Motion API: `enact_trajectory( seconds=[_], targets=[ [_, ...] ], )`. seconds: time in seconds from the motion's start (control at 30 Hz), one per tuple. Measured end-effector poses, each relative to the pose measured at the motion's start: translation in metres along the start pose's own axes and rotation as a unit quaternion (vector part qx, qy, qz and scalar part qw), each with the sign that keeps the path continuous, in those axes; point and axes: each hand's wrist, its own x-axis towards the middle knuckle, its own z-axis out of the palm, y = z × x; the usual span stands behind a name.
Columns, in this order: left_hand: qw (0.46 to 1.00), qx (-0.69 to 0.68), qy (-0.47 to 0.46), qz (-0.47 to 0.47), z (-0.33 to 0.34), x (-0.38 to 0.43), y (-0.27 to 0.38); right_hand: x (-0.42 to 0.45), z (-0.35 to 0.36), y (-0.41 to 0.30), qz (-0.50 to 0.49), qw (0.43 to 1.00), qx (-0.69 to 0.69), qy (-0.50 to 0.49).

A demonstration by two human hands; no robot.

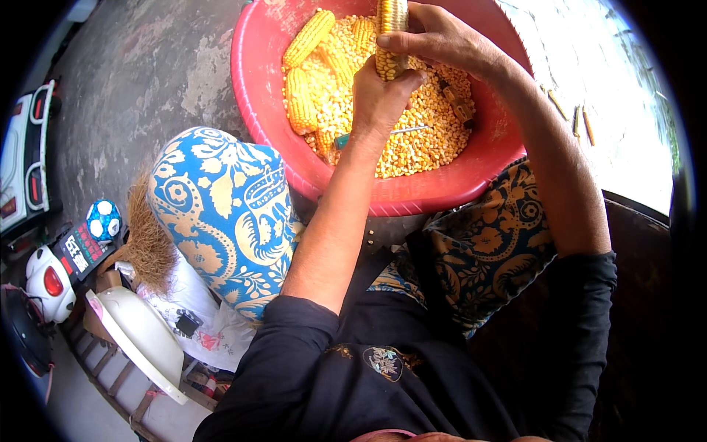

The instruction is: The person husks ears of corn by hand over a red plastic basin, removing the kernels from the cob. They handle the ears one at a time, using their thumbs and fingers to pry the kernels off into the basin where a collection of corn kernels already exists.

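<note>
A partly stripped corn cob (pixel 391 41) stands roughly upright in the picture, over a red plastic basin (pixel 259 105). My left hand (pixel 380 99) grips its lower end. My right hand (pixel 442 41) is wrapped around the upper part, its thumb across the kernels. Loose yellow kernels (pixel 425 154) fill the basin's bottom. Several full ears of corn (pixel 301 102) lie on them at the left. Below my left wrist rests a screwdriver (pixel 411 130) with a green handle, partly hidden by my forearm. A brown wooden block-like tool (pixel 457 105) lies at the right inside the basin.
My knees in blue patterned cloth (pixel 221 210) flank the basin. At the left are a straw broom (pixel 149 243), a blue and white ball (pixel 103 221), a pale basin (pixel 138 337), a wooden ladder (pixel 113 381) and a white toy vehicle (pixel 25 160). Bare cobs (pixel 588 124) lie on the bright ground.
</note>
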Motion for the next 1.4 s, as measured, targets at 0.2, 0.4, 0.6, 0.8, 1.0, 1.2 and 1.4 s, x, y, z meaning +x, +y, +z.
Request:
enact_trajectory(
  seconds=[0.2, 0.4, 0.6, 0.8, 1.0, 1.2, 1.4],
  targets=[
    [0.992, -0.087, -0.056, -0.076, -0.007, 0.000, 0.005, 0.006, -0.004, 0.008, 0.022, 0.998, 0.045, -0.040],
    [0.960, -0.270, -0.031, -0.064, -0.013, 0.007, 0.004, 0.009, -0.005, 0.019, 0.006, 0.997, 0.073, -0.008],
    [0.936, -0.351, 0.014, -0.019, -0.017, 0.018, -0.007, 0.020, -0.001, 0.053, -0.043, 0.989, -0.135, -0.042],
    [0.921, -0.383, 0.037, 0.053, -0.020, 0.017, -0.004, 0.020, 0.006, 0.041, 0.017, 0.991, -0.106, -0.076],
    [0.938, -0.340, 0.018, 0.059, -0.018, 0.009, 0.009, 0.012, 0.029, 0.028, 0.030, 0.995, -0.081, -0.056],
    [0.942, -0.325, -0.015, 0.078, -0.011, -0.002, 0.036, 0.011, 0.032, 0.012, -0.071, 0.993, 0.003, -0.093],
    [0.873, -0.482, -0.013, 0.078, -0.031, 0.005, 0.056, 0.004, 0.027, -0.003, 0.006, 0.994, 0.051, -0.099]
  ],
)
